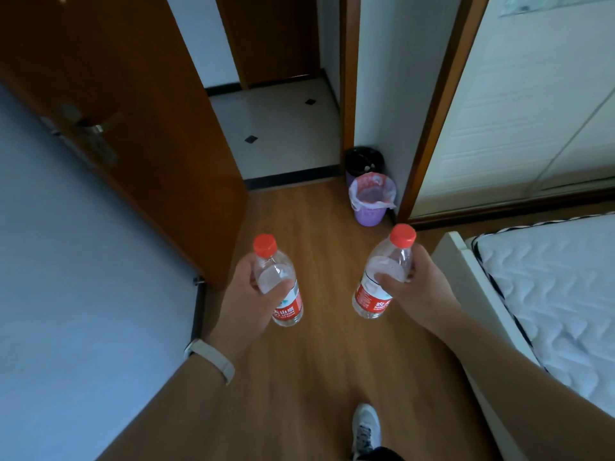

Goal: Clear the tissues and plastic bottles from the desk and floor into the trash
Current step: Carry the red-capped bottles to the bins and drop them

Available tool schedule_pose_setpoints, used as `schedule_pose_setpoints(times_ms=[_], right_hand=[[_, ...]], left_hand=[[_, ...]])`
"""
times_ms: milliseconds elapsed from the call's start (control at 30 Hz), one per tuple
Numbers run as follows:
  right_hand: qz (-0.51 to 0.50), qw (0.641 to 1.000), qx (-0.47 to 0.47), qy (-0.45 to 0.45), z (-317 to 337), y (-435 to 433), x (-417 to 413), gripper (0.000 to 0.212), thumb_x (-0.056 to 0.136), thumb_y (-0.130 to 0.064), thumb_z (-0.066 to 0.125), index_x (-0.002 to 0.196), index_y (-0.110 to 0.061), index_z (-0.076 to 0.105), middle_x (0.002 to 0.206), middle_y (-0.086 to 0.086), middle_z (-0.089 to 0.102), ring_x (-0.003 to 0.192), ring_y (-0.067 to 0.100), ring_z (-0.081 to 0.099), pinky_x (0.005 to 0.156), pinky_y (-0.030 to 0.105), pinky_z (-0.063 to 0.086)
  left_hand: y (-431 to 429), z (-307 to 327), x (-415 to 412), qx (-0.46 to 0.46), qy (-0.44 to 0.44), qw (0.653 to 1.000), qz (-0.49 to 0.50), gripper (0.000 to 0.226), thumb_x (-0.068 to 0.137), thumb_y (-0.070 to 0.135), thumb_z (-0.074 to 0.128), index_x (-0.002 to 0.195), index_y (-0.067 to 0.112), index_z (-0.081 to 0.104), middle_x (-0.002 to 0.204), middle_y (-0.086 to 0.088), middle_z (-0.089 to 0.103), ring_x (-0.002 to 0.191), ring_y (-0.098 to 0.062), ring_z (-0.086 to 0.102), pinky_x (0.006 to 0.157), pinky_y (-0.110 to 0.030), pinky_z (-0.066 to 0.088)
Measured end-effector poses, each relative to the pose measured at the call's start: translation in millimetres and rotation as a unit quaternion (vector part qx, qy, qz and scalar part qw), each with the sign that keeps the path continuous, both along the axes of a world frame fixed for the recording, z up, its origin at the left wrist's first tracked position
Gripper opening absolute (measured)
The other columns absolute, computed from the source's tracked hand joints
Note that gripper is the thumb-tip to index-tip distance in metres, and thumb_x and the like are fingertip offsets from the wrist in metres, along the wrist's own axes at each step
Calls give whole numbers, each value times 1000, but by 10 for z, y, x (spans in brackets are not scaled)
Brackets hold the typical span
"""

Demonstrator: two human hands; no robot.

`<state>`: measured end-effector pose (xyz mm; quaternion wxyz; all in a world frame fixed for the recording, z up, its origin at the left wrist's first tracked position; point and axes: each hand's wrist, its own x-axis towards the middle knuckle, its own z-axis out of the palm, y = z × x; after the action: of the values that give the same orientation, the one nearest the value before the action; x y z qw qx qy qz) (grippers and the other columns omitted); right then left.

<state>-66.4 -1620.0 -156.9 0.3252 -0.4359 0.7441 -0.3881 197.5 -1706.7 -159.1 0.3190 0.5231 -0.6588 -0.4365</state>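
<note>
I hold two clear plastic bottles with red caps and red labels, one in each hand, above the wooden floor. My left hand (248, 294) grips the left bottle (279, 284) around its upper body. My right hand (421, 287) grips the right bottle (382, 274) the same way, tilted slightly. Ahead, against the wall by the door frame, stands a purple trash bin (372, 214) lined with a pale pink bag. Behind it is a second bin (364, 161) with a black liner. No tissues show.
An open brown door (133, 128) stands on the left, with a tiled hallway (283, 128) beyond the threshold. A bed with a white mattress (549, 287) fills the right side. A white sliding wardrobe (532, 111) is at the far right. My shoe (366, 427) is on the floor below.
</note>
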Motion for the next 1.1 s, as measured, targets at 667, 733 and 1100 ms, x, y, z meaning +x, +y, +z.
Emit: schedule_pose_setpoints(times_ms=[667,733,1100], right_hand=[[-51,998,21,22,-25,-2839,-620,49,82,-36,73,120,-31,43,109,-11,60,98,12,62,83,30,53],[-67,997,29,29,-8,-3231,-584,49,82,-37,73,120,-31,43,109,-10,61,99,14,62,82,30,54],[-133,989,32,63,136,-4805,-507,54,81,-33,74,124,-26,42,108,-8,56,96,16,60,72,24,48]], left_hand=[[-2928,-298,-609,69,46,996,-46,54,71,43,79,118,33,56,111,9,67,104,-18,66,91,-46,56],[-3398,-291,-598,75,53,994,-52,61,66,51,78,120,34,55,113,9,67,106,-20,66,92,-47,56],[-5438,-148,-709,78,66,989,-104,51,80,33,79,121,41,50,117,13,62,109,-16,62,92,-41,56]])
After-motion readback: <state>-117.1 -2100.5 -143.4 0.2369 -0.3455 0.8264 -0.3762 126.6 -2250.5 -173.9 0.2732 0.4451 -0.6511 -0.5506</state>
